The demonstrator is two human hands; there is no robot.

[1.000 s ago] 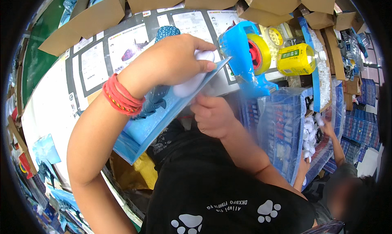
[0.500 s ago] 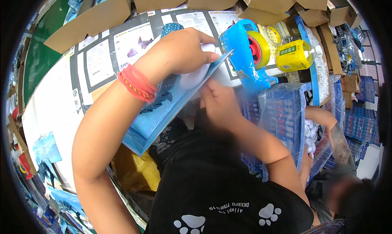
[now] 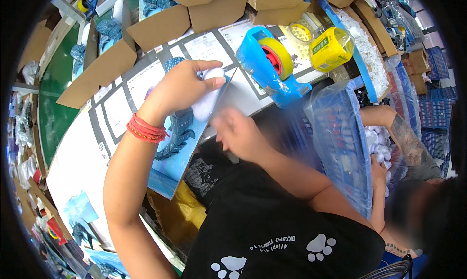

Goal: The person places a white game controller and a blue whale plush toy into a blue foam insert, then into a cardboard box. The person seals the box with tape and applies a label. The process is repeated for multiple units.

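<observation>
My left hand (image 3: 187,87) presses a white rounded plastic piece (image 3: 204,101) against a blue printed backing card (image 3: 163,179), thumb over the piece and index finger stretched past it. On the same card lies a dark blue toy sea animal (image 3: 180,128) with white spots and a jagged tail; part of it is hidden under my hand and wrist. Close to the card's right edge is my right hand (image 3: 238,133), fingers bent and smeared by motion, so I cannot tell whether it holds anything.
A blue tape dispenser (image 3: 265,67) with yellow tape and a yellow bottle (image 3: 332,49) stand beyond my hands. Cardboard boxes (image 3: 160,28) line the far edge. At right, a co-worker's hand (image 3: 379,174) is among white pieces beside a plastic-lined blue crate (image 3: 335,133). Printed sheets (image 3: 206,50) lie on the table.
My left hand has moved left and a little down with the card, toy and white piece. My right hand has shifted left and down, away from the card's edge. The view has turned slightly.
</observation>
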